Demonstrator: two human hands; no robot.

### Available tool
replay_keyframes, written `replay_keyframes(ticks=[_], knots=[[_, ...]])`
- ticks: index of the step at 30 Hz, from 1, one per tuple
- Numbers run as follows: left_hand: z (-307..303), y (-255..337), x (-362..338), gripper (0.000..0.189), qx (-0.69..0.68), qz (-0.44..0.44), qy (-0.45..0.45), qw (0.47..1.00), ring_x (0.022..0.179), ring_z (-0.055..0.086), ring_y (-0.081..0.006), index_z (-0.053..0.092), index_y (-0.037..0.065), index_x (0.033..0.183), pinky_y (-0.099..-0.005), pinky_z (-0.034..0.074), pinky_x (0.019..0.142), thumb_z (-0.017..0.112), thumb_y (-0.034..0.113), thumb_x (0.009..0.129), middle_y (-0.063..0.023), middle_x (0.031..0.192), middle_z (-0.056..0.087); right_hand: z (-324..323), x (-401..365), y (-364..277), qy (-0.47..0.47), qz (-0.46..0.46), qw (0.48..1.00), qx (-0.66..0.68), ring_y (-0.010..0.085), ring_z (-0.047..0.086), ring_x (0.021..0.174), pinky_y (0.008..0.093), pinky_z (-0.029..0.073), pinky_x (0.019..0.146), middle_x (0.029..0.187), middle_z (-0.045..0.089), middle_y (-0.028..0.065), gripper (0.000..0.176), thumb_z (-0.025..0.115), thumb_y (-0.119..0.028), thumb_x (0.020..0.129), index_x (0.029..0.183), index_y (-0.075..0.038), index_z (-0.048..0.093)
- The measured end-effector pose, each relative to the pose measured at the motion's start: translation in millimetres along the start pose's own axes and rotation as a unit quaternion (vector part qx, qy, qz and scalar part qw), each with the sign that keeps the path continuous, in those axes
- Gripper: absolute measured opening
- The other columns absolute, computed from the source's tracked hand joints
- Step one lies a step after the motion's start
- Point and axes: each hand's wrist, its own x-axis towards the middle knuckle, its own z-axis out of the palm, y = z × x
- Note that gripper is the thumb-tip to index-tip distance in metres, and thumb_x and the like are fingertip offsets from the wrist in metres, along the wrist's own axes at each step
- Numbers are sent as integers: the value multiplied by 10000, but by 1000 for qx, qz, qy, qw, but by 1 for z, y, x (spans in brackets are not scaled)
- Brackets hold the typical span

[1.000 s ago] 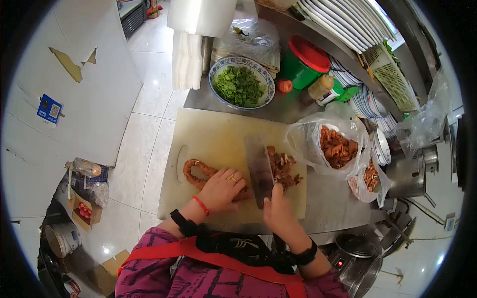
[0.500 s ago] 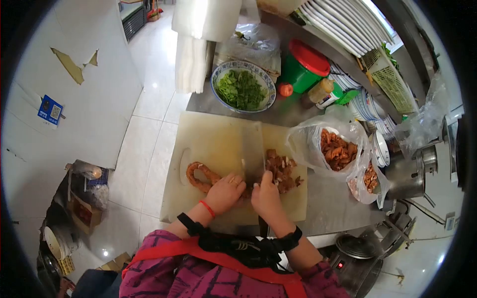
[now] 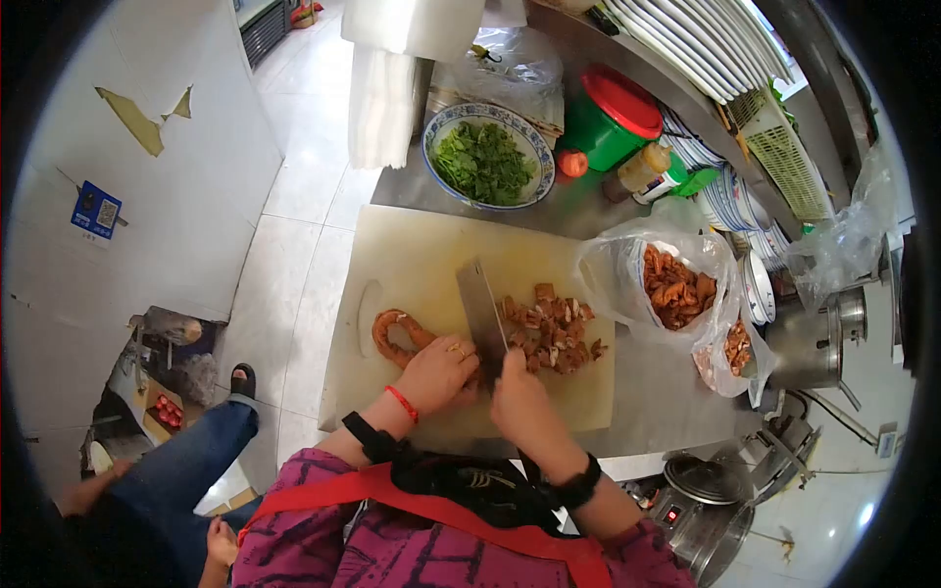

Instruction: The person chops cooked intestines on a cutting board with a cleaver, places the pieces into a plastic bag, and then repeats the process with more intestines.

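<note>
A curved length of reddish-brown cooked meat [image 3: 392, 331], looking like intestine or sausage, lies on the pale cutting board [image 3: 407, 250]. My left hand [image 3: 443, 374] presses its right end down with bent fingers; the part beneath them is hidden. In my right hand [image 3: 527, 400] is the handle of a cleaver [image 3: 480, 309], fingers wrapped round it. Its wide blade stands close to my left fingertips, the far end leaning left. Just right of the blade sits a pile of chopped meat pieces [image 3: 554, 328].
Beyond the board stands a bowl of chopped greens [image 3: 482, 162], beside a red-lidded green tub [image 3: 613, 113]. To the right are a bag of meat [image 3: 676, 289] and a smaller bag [image 3: 735, 348]. Another person's leg [image 3: 196, 470] shows at lower left.
The cleaver's far end has swung left, and more of the chopped pile shows. My left hand has barely shifted. Another person's leg and hand have come into view at lower left.
</note>
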Motion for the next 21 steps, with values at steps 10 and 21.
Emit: replay_keyframes(ticks=[10, 21], knots=[[-36, 12, -4, 281, 30, 2, 63, 998, 922, 505, -309, 560, 36, 838, -405, 423, 842, 641, 221, 642, -115, 912, 524, -36, -30, -11, 19, -29, 999, 22, 484, 557, 684, 544, 427, 591, 679, 559, 303, 267, 479, -47, 826, 1006, 35, 300], [-12, -5, -14, 211, 22, 26, 15, 999, 949, 499, -288, 569, 64, 789, -390, 428, 850, 651, 199, 648, -100, 924, 513, -5, -12, -17, -67, 10, 998, 4, 490, 563, 726, 550, 438, 647, 743, 575, 314, 275, 481, 21, 761, 979, 34, 314]])
